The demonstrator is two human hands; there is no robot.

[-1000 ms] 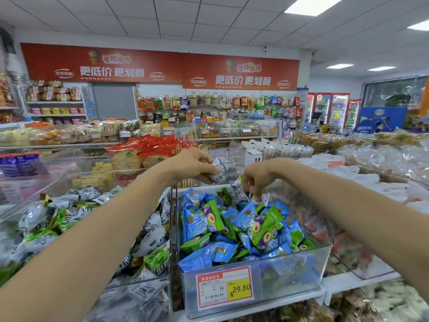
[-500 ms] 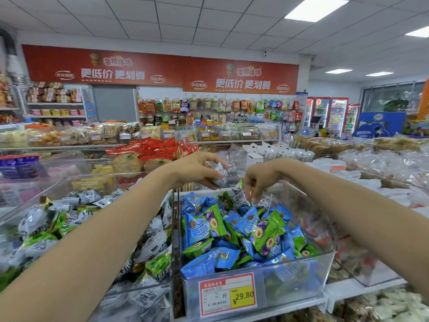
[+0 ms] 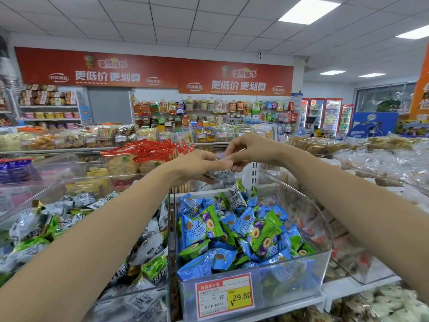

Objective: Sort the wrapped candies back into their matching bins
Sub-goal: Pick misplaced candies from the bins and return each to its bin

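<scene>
My left hand (image 3: pixel 197 166) hovers above the back of the middle clear bin (image 3: pixel 301 282) and grips white-and-black wrapped candies (image 3: pixel 221 174). My right hand (image 3: pixel 248 152) meets it from the right, its fingertips pinching a small pale wrapped candy (image 3: pixel 221 159) at the left hand's fingers. The middle bin holds blue-and-green candies (image 3: pixel 232 231). Two stray white-and-black candies (image 3: pixel 236 198) lie on them at the back. The left bin (image 3: pixel 58 187) holds matching white, black and green candies (image 3: pixel 30 226).
A yellow price tag (image 3: pixel 224 296) reading 29.80 sits on the middle bin's front. More clear bins (image 3: pixel 362 273) stand to the right, red packets (image 3: pixel 148 151) and biscuits behind. Shelves and drink coolers (image 3: pixel 329 115) line the far wall.
Both hands rose from the back of the blue-candy bin and came together. My right hand lifted off the candies and now meets the left hand's fingers.
</scene>
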